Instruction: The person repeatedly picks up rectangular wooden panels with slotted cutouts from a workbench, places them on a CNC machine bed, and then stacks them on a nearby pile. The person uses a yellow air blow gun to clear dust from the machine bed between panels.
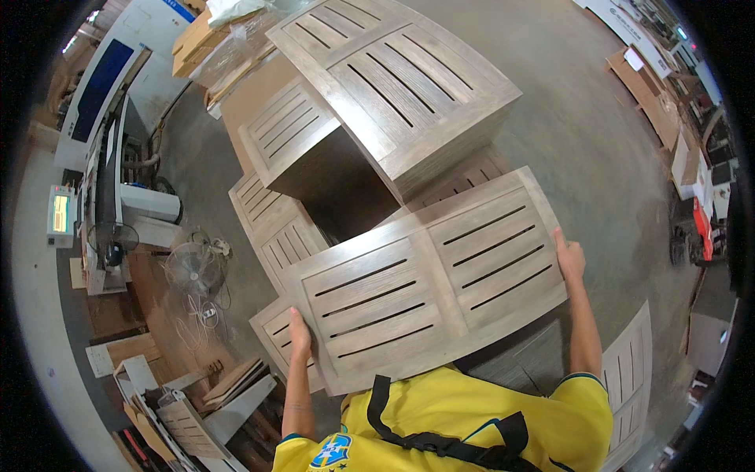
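A large grey-brown wooden panel (446, 279) with two groups of long slots spans the space in front of my body. My left hand (300, 337) grips its left end, fingers hidden behind the edge. On the opposite end, my right hand (570, 258) holds the edge in the same way, its fingers partly out of sight. The panel tilts, its right end farther from me. Just beyond it rises a tall stack of similar slotted panels (417, 71). A lower stack (287, 130) stands left of that one, with a dark gap between the piles.
More slotted panels lie low at the left (267, 212) and at the lower right (629, 385). A floor fan (193, 267) with loose cables stands left. Wood offcuts (189, 413) fill the lower left. A white machine (102, 86) and cardboard (252, 102) are at the back left.
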The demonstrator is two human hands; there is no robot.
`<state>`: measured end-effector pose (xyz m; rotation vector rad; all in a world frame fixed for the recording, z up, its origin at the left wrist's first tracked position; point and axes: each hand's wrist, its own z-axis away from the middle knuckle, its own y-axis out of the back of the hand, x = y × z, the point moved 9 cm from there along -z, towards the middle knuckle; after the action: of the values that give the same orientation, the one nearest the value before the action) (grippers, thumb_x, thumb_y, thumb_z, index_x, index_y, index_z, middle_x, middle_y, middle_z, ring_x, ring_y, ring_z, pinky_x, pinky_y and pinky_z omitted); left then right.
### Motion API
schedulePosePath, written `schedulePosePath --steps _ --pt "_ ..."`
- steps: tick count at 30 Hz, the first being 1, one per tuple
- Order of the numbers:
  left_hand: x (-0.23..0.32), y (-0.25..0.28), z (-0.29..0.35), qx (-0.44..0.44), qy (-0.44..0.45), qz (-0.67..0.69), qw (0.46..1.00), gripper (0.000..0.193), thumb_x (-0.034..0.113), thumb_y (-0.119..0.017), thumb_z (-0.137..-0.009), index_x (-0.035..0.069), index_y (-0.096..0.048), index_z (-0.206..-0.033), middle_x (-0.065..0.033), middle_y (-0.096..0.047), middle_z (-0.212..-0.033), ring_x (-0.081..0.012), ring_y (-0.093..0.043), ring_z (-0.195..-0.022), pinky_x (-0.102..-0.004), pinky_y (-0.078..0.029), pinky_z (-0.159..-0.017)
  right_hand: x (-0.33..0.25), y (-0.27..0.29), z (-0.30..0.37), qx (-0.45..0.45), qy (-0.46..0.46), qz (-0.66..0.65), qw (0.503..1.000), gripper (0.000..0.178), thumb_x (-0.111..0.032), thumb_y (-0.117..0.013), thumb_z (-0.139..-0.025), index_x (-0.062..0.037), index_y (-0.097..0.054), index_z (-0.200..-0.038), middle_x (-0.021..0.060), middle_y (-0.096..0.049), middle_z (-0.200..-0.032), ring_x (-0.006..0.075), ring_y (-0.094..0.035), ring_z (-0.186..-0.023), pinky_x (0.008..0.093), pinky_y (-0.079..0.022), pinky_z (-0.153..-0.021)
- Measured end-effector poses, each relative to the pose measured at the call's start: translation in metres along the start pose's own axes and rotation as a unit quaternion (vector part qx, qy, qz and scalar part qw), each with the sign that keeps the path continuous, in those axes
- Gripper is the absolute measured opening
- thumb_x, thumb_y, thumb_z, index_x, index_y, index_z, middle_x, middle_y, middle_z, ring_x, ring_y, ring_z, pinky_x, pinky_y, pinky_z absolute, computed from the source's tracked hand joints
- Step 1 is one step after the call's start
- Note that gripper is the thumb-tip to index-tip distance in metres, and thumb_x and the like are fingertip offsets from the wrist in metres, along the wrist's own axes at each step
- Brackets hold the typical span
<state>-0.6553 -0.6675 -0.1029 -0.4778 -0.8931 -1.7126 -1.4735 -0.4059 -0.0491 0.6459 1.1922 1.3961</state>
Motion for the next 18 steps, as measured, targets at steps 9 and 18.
schedulePosePath --steps 9,18 --pt "-0.047 -0.121 0.001 -0.024 0.088 0.085 0.992 0.090 0.071 -0.032 -0.115 -0.003 -0.040 -0.167 -0.0180 -0.049 -0.168 -0.0324 -0.050 -0.149 -0.0455 -0.037 -0.126 -0.020 -0.015 -0.125 0.027 0.050 0.026 0.998 0.105 -0.088 -0.038 -0.099 0.0079 -0.081 -0.107 0.0350 -0.076 -0.113 0.0506 -0.072 -0.118 0.0566 -0.052 -0.103" --pt "-0.131 -0.126 -0.034 0.012 0.076 0.182 0.980 0.088 0.069 -0.040 -0.114 0.001 -0.036 -0.169 -0.0138 -0.043 -0.172 -0.0321 -0.046 -0.153 -0.0459 -0.036 -0.127 -0.033 -0.048 -0.181 0.014 0.032 -0.008 0.999 0.105 -0.086 -0.032 -0.102 0.0062 -0.081 -0.112 0.0331 -0.077 -0.114 0.0500 -0.071 -0.120 0.0574 -0.052 -0.104"
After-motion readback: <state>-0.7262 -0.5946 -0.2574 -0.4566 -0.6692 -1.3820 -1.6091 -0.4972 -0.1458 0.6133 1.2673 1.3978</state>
